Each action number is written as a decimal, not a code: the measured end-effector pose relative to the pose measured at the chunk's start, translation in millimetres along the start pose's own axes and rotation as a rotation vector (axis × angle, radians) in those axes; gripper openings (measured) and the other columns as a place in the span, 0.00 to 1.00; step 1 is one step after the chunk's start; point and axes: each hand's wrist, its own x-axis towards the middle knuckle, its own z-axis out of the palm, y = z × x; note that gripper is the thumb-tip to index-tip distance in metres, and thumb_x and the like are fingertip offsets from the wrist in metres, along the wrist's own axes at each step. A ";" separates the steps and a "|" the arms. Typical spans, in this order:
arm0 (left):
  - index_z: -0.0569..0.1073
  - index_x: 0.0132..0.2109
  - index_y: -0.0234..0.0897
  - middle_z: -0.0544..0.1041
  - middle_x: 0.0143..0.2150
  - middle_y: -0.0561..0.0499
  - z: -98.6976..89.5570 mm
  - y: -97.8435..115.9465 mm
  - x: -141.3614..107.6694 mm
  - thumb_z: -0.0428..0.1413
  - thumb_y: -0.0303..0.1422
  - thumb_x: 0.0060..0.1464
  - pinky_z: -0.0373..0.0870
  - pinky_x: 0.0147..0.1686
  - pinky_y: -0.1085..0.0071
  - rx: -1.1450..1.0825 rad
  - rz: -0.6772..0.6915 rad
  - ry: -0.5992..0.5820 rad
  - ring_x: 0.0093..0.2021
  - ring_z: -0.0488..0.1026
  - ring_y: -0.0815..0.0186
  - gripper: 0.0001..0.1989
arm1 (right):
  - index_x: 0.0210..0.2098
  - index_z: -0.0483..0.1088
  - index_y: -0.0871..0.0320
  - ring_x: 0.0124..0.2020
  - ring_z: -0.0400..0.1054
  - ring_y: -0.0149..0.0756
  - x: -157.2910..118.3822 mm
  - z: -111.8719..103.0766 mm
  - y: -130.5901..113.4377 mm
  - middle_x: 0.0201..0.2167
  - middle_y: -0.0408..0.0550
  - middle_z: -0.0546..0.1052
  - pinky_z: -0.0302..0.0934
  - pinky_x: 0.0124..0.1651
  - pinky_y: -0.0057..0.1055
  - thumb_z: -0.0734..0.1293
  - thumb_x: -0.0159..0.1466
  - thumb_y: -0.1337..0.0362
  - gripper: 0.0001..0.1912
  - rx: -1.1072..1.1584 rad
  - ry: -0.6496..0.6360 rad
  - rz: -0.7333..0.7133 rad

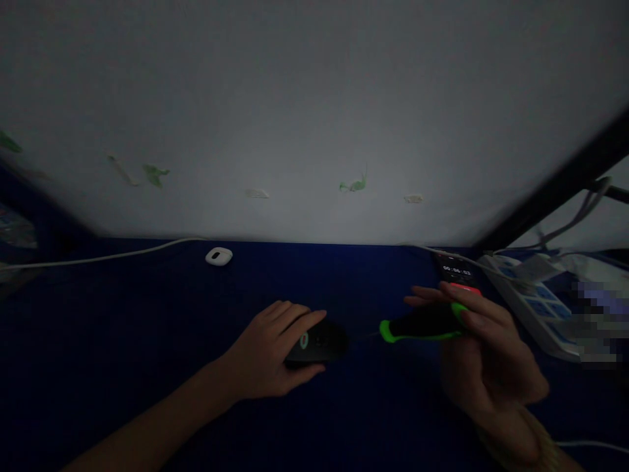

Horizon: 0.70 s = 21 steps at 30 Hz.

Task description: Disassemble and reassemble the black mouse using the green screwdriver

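My left hand (pixel 275 351) is closed around a black computer mouse (pixel 322 342), gripping it from its left side on the blue tabletop. A small pale mark shows on the mouse between my fingers. In my right hand (pixel 486 347) is a screwdriver (pixel 422 322) with a black and bright green handle. My fingertips hold it by the butt end of the handle. Its thin shaft points left toward the mouse; the dim light hides whether its tip touches the mouse.
A white earbud case (pixel 219 256) lies near the wall. Behind my right hand is a phone (pixel 457 270) showing a running timer. At the right sits a white power strip (pixel 533 305) with plugs and cables. A white cable (pixel 122 254) runs along the back left.
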 end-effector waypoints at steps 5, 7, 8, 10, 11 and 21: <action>0.67 0.67 0.34 0.80 0.56 0.38 3.6 -2.7 -1.0 0.68 0.44 0.59 0.78 0.50 0.52 -0.022 -0.005 0.019 0.50 0.80 0.51 0.35 | 0.65 0.74 0.47 0.46 0.81 0.46 6.8 -0.3 -6.7 0.53 0.52 0.82 0.83 0.34 0.41 0.70 0.71 0.69 0.24 -0.102 0.027 -0.124; 0.67 0.67 0.34 0.80 0.56 0.37 3.5 -2.8 -1.1 0.68 0.44 0.59 0.77 0.50 0.52 -0.022 0.000 0.023 0.50 0.80 0.50 0.35 | 0.65 0.74 0.48 0.47 0.82 0.47 7.5 -2.0 -9.4 0.55 0.53 0.81 0.82 0.35 0.43 0.67 0.73 0.68 0.23 -0.112 0.001 -0.128; 0.67 0.67 0.35 0.80 0.56 0.37 3.2 -2.7 -1.1 0.68 0.44 0.59 0.78 0.50 0.52 -0.022 0.003 0.024 0.50 0.80 0.50 0.35 | 0.67 0.73 0.49 0.48 0.82 0.48 7.4 -2.7 -10.8 0.59 0.53 0.80 0.83 0.37 0.45 0.65 0.73 0.71 0.24 -0.086 -0.032 -0.111; 0.67 0.67 0.35 0.80 0.56 0.37 2.4 -2.2 -1.1 0.68 0.43 0.59 0.78 0.50 0.52 -0.020 0.001 0.022 0.50 0.80 0.50 0.36 | 0.69 0.70 0.50 0.52 0.81 0.49 7.4 -3.4 -13.4 0.64 0.54 0.76 0.84 0.41 0.48 0.63 0.71 0.78 0.30 -0.013 -0.089 -0.069; 0.66 0.68 0.35 0.80 0.56 0.37 2.1 -2.0 -1.1 0.68 0.43 0.59 0.78 0.50 0.51 -0.021 -0.003 0.019 0.50 0.80 0.50 0.36 | 0.70 0.69 0.50 0.53 0.81 0.49 7.8 -3.4 -14.4 0.65 0.54 0.76 0.84 0.42 0.47 0.63 0.70 0.80 0.33 0.012 -0.102 -0.056; 0.65 0.70 0.37 0.79 0.59 0.38 2.6 -1.0 -2.7 0.70 0.41 0.58 0.78 0.55 0.51 -0.042 -0.025 0.010 0.54 0.79 0.50 0.38 | 0.71 0.68 0.48 0.55 0.79 0.44 19.2 -4.5 -20.3 0.64 0.49 0.76 0.82 0.48 0.45 0.62 0.67 0.81 0.37 0.154 -0.191 -0.023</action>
